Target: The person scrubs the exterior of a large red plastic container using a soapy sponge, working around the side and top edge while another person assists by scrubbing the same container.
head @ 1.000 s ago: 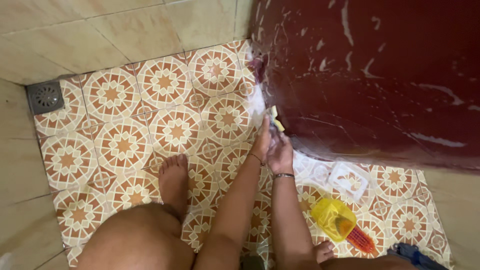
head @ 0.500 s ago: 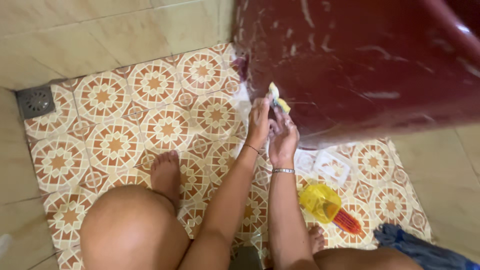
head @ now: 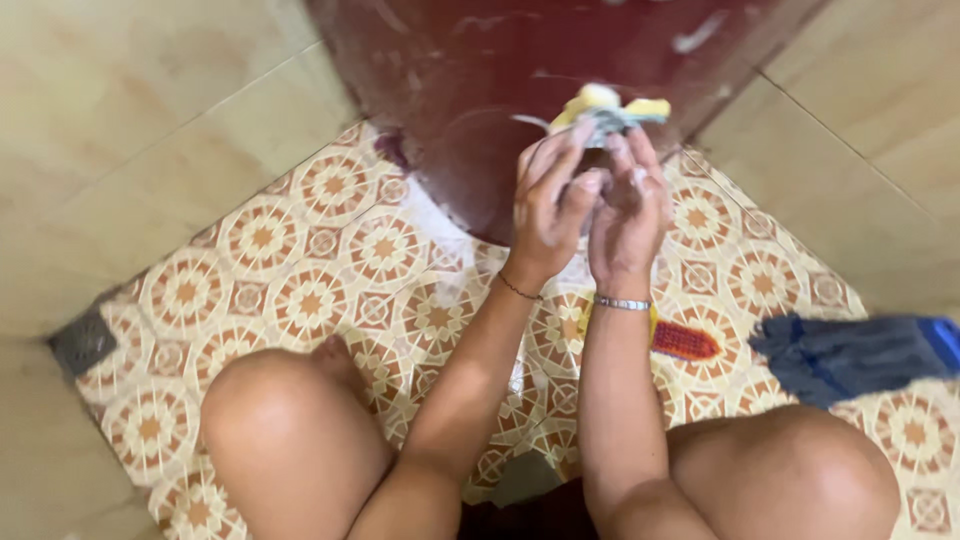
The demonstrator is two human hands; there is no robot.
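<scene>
— What changed on your feed?

— I see both hands raised off the floor: left hand [head: 548,205] and right hand [head: 628,215] now pressed together, clamped on the yellow sponge [head: 608,108], upper centre, against the dark red door [head: 480,80].

— So scrubbing paused?

— Likely wringing it.

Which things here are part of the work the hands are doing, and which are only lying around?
In use:
- yellow sponge with grey scouring pad, held by left hand and right hand
- dark red soapy surface

Lying about:
- red-bristled brush
- blue cloth
- grey floor drain
</scene>
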